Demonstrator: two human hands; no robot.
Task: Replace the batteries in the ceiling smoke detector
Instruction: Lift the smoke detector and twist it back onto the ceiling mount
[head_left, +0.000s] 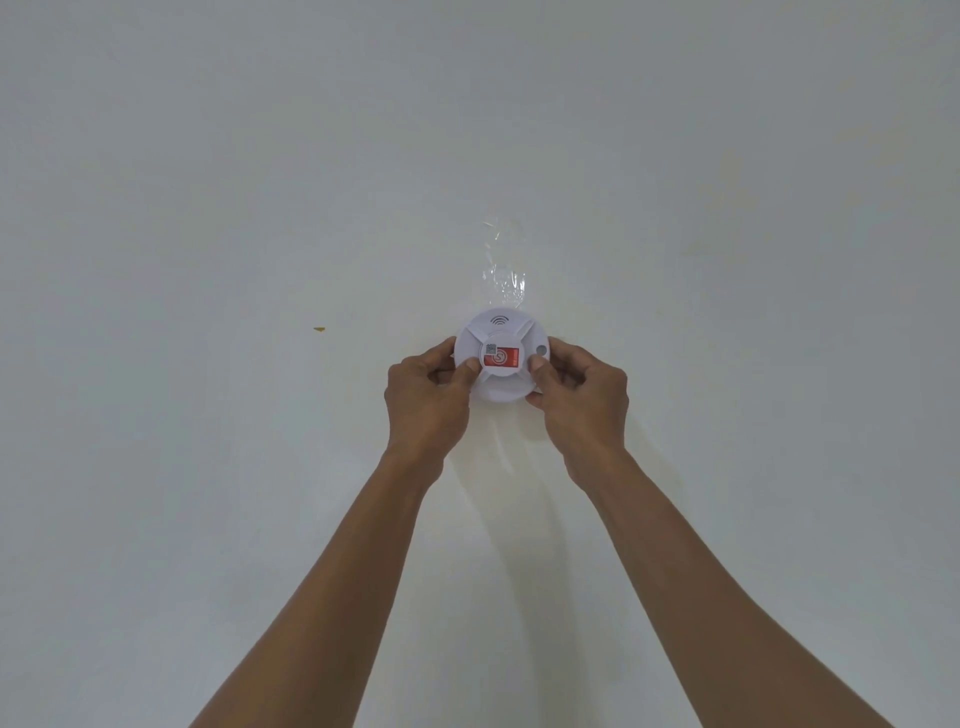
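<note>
White ceiling (208, 156); one smoke detector (500, 358), two hands — left hand (426, 400), right hand (582, 400) — gripping its rim.

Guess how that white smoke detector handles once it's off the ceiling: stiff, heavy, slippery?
The smoke detector looks like a rigid moulded plastic shell, so probably stiff and light. Its smooth, glossy rim may be slippery; the left hand and right hand both grip it. Round and flat, it could roll on edge.

The smoke detector (500, 358) is white, its label (501, 354) red and white (a grey wave mark above it); the ceiling (208, 208) is off-white with one small yellow speck (319, 329).
</note>
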